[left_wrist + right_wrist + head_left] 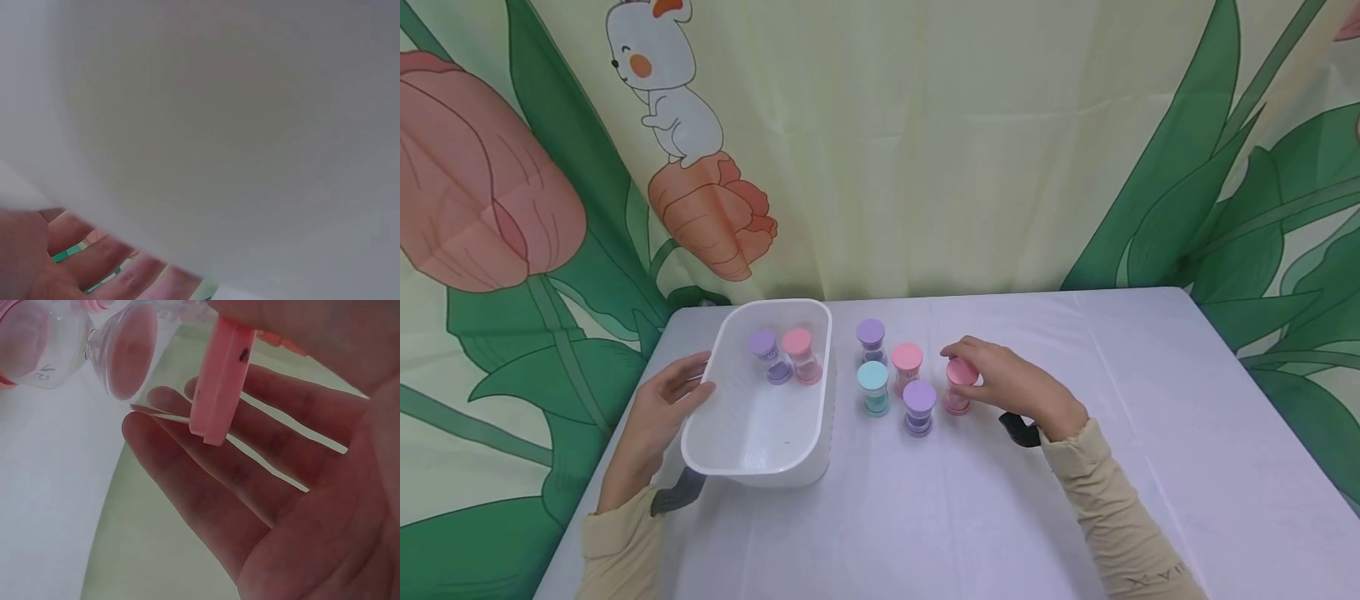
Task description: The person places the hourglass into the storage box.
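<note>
White table [1150,433] | right hand [1015,387] grips pink sand timer [958,387] | left hand [658,412] steadies bin [760,454]

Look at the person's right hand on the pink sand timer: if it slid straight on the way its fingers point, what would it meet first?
The right hand grips the pink sand timer, fingers pointing left. Going on that way, it would probably meet the purple-capped timer first, though depth is hard to judge and the pink-capped timer behind is close too.
</note>
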`<action>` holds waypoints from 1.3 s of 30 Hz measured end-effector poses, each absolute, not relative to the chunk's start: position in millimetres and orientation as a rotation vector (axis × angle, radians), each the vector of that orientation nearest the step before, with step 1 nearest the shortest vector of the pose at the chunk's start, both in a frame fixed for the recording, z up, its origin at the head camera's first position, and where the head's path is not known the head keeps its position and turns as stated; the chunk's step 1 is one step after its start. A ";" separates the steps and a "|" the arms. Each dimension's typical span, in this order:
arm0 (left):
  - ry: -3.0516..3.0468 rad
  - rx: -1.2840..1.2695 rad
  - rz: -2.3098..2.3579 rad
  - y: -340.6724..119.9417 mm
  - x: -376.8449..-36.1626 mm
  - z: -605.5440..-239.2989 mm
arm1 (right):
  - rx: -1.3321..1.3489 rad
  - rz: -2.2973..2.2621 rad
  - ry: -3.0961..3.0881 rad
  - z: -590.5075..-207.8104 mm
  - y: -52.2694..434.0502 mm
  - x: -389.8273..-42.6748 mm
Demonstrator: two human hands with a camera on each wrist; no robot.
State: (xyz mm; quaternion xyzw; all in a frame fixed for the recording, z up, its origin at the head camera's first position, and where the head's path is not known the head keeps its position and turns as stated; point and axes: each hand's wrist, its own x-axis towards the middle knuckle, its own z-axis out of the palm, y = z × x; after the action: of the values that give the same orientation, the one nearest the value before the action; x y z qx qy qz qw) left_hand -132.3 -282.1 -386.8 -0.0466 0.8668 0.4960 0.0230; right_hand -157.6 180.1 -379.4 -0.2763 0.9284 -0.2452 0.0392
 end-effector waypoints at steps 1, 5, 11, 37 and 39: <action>2.684 -0.143 1.535 -282.3 -132.3 -387.0 | -0.848 -0.753 2.845 -379.6 179.9 -157.7; 2.687 -0.145 1.525 -283.0 -132.4 -387.9 | -0.860 -0.766 2.853 -380.5 180.1 -157.9; 2.683 -0.151 1.519 -283.8 -131.7 -387.9 | -0.885 -0.761 2.891 -380.3 178.7 -158.2; 2.693 -0.130 1.527 -282.7 -133.2 -388.0 | -0.951 -0.795 3.059 -341.9 171.1 -175.5; 2.696 -0.128 1.524 -282.8 -133.5 -388.8 | -0.971 -0.794 3.068 -338.7 170.0 -176.6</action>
State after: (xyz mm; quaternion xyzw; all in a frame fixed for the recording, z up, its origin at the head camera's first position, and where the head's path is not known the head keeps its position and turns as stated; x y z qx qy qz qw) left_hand -133.5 -282.8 -388.8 -0.0414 0.8696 0.4916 0.0209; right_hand -176.6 170.0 -338.7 -0.2919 0.9222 -0.2387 -0.0865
